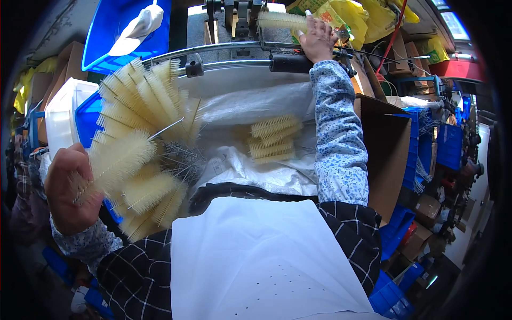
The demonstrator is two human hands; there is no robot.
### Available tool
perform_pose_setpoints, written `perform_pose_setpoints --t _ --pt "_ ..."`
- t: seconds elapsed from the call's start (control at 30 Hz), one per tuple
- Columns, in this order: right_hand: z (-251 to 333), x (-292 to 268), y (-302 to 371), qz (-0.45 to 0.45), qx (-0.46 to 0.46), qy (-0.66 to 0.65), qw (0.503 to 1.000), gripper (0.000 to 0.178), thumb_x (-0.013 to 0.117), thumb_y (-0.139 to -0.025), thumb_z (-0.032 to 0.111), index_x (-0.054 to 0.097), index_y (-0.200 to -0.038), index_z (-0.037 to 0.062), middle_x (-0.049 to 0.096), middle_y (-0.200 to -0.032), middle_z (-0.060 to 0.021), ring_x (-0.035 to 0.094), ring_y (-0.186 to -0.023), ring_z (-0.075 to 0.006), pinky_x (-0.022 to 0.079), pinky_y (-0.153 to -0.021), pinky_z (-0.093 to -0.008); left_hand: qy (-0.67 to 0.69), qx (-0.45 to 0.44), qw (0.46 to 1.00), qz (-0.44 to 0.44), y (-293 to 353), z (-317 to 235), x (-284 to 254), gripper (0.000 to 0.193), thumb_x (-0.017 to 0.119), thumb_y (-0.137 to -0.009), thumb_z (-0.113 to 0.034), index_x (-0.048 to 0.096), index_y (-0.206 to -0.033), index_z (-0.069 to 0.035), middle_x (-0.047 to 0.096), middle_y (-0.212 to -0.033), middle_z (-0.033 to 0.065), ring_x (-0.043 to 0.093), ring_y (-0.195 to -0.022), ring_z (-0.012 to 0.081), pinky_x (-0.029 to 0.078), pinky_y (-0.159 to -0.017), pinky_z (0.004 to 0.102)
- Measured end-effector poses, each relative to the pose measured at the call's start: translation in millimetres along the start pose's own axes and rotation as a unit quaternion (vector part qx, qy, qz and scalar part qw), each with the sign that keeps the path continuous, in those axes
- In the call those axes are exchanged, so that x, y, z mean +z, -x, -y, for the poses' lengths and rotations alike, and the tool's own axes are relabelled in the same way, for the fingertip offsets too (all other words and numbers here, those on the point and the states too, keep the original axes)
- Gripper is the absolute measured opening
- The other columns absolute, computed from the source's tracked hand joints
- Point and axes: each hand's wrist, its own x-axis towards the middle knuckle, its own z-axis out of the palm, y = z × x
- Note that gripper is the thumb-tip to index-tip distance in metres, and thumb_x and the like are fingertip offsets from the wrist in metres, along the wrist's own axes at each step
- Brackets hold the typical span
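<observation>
My left hand (pixel 72 184) is curled round the bristly end of a cream cylindrical brush (pixel 125 157), whose bare wire stem points up and to the right. Beside it spreads a big heap of similar brushes (pixel 133 101), with their wire stems bunched toward the middle. Far ahead, my right hand (pixel 319 40) reaches to the machine (pixel 242 24), thumb and fingers closed over the right end of another cream brush (pixel 280 20). That brush lies level across the machine's front. Its end under my fingers is hidden.
Several brushes (pixel 274 136) lie on white sheeting (pixel 256 101) between my arms. A curved metal rail (pixel 229 65) crosses in front of the machine. A blue bin (pixel 101 50) with a white cap stands at far left; an open cardboard box (pixel 386 154) is by my right arm.
</observation>
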Motion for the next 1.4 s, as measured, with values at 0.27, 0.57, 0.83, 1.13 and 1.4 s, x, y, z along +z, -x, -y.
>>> perform_pose_setpoints --t 0.27,0.57,0.83,1.13,1.4 --pt "-5.6 4.4 6.5 0.017 0.078 -0.126 0.989 0.039 0.056 -0.072 0.026 0.055 -0.109 0.0119 0.055 -0.104 -0.0080 0.051 -0.097 -0.0248 0.034 -0.081 -0.0440 0.002 0.042 0.999 -0.017 -3.7 1.7 -0.9 0.025 0.050 -0.054 -0.003 0.041 -0.077 -0.005 0.035 -0.068 0.0030 0.032 -0.058 0.0109 0.027 -0.053 0.0229" --pt "50.7 -3.9 -0.8 0.030 0.081 -0.124 0.989 0.032 0.059 -0.071 0.019 0.058 -0.100 0.0083 0.056 -0.098 -0.0082 0.053 -0.093 -0.0241 0.036 -0.077 -0.0430 0.019 0.044 0.999 0.006 5.3 4.1 -23.6 0.030 0.054 -0.062 -0.020 0.039 -0.084 -0.006 0.029 -0.069 0.0038 0.029 -0.060 0.0118 0.024 -0.052 0.0264" --pt "121.1 -14.9 -7.1 0.070 0.100 -0.107 0.987 0.031 0.058 -0.074 0.020 0.057 -0.103 0.0081 0.055 -0.100 -0.0070 0.053 -0.094 -0.0250 0.037 -0.076 -0.0438 0.085 0.052 0.995 0.018 -17.0 -4.5 -16.9 0.030 0.054 -0.059 -0.016 0.041 -0.083 -0.002 0.033 -0.070 0.0036 0.031 -0.060 0.0108 0.024 -0.054 0.0244" --pt "113.0 -14.8 -1.7 0.062 0.086 -0.115 0.988 0.021 0.053 -0.077 0.016 0.058 -0.095 0.0080 0.055 -0.095 -0.0072 0.053 -0.091 -0.0234 0.035 -0.076 -0.0419 0.060 0.072 0.995 0.031 -25.0 2.7 -10.5 0.032 0.051 -0.060 -0.014 0.042 -0.087 -0.001 0.034 -0.074 0.0039 0.033 -0.064 0.0117 0.027 -0.057 0.0249" --pt "-2.2 3.8 -0.8 0.064 0.059 -0.155 0.984 0.032 0.054 -0.074 0.021 0.058 -0.103 0.0094 0.057 -0.097 -0.0111 0.054 -0.093 -0.0276 0.041 -0.079 -0.0415 0.043 0.053 0.997 -0.019 -21.7 17.9 -14.8 0.032 0.048 -0.062 -0.016 0.042 -0.090 -0.002 0.033 -0.076 0.0046 0.033 -0.069 0.0137 0.028 -0.061 0.0267"
